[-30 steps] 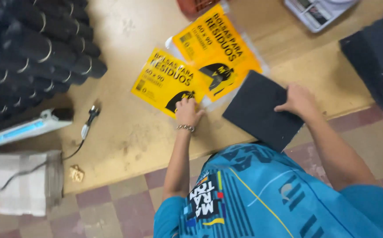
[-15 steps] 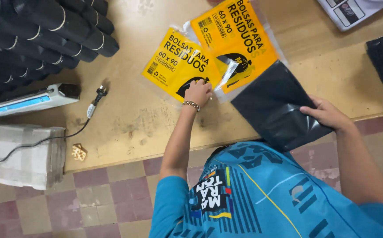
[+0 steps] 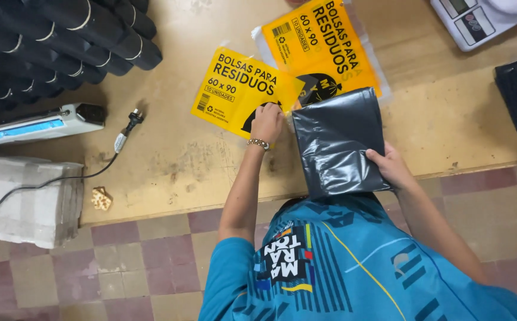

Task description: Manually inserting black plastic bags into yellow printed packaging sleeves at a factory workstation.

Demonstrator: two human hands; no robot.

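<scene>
Gripping a folded glossy black bag, right hand; left hand pinching yellow label.

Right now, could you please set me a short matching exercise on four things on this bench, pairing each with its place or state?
Things:
1. folded black bag
2. yellow label sheet
3. stack of black rolls
4. plug on a cable

Places or states:
A. piled at the bench's far left corner
B. lying loose beside the long blue-and-white device
C. gripped at its near edge by the right hand
D. under the fingers of the left hand

Pairs: 1-C, 2-D, 3-A, 4-B
</scene>
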